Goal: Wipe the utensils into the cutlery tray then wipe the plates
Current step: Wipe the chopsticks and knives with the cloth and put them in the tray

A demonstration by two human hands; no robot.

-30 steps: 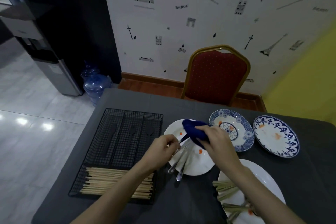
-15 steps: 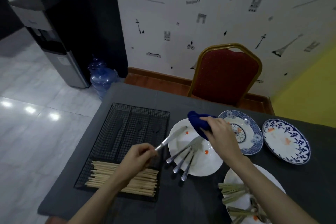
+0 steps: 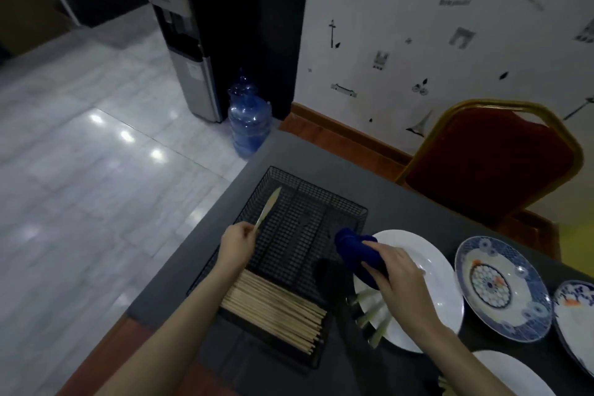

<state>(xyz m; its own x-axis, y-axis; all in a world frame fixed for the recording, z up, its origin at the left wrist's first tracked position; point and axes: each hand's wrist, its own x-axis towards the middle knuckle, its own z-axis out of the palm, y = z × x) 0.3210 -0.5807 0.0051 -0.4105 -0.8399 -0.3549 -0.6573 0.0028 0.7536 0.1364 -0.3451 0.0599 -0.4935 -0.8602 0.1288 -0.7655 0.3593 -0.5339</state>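
Note:
My left hand (image 3: 237,244) pinches the handle of a table knife (image 3: 268,206), whose blade points away over the leftmost slot of the black wire cutlery tray (image 3: 340,202). A bundle of wooden chopsticks (image 3: 273,310) fills the tray's near compartment. To the right, my right hand (image 3: 397,273) grips a bunched blue cloth (image 3: 355,247) above a white plate (image 3: 430,270). A few utensil handles (image 3: 374,315) lie on that plate's near edge, partly hidden by my right hand.
Two blue-patterned plates (image 3: 501,286) (image 3: 575,315) sit to the right and another white plate (image 3: 511,373) lies near the bottom edge. A red chair (image 3: 495,157) stands behind the dark table (image 3: 205,273). A water bottle (image 3: 249,119) and dispenser (image 3: 183,26) stand on the floor to the left.
My left hand has carried the knife left from the white plate to over the tray's leftmost slot. The right hand with the cloth stayed above the plate. The camera turned left.

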